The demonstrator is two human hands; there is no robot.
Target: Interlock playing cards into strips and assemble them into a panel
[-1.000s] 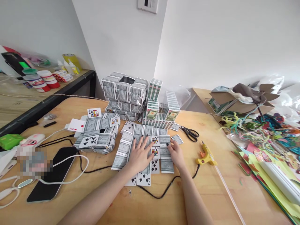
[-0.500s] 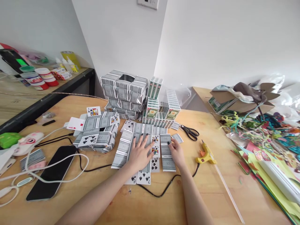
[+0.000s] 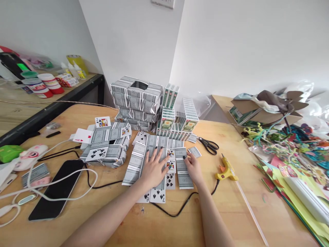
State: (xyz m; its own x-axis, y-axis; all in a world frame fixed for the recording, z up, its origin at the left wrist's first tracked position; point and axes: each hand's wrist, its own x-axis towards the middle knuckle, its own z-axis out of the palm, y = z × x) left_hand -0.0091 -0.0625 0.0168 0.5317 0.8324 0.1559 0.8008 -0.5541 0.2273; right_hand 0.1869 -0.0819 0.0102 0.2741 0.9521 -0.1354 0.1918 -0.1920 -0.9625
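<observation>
My left hand (image 3: 153,168) lies flat, fingers spread, on the joined patterned cards (image 3: 153,142) in the middle of the table. Face-up cards show beside and below it, among them a seven of spades (image 3: 157,196). Close by on the right, my right hand (image 3: 193,166) touches the edge of a strip of patterned cards (image 3: 185,180) with bent fingers; its fingertips are partly hidden. The strip's upper end lies against the face-up cards. Behind stand stacked card-covered boxes (image 3: 136,99) and green card packs (image 3: 167,123).
To the right lie black scissors (image 3: 209,146) and a yellow glue gun (image 3: 226,168) with its cord running below the cards. A smaller card-covered box (image 3: 110,154), a phone (image 3: 56,189) and white cables are at left. Paper scraps and a cardboard box (image 3: 264,113) fill the right side.
The upper end of the right card strip has shifted slightly left, and its lower end slightly right. My right hand has barely moved; my left hand stays in place.
</observation>
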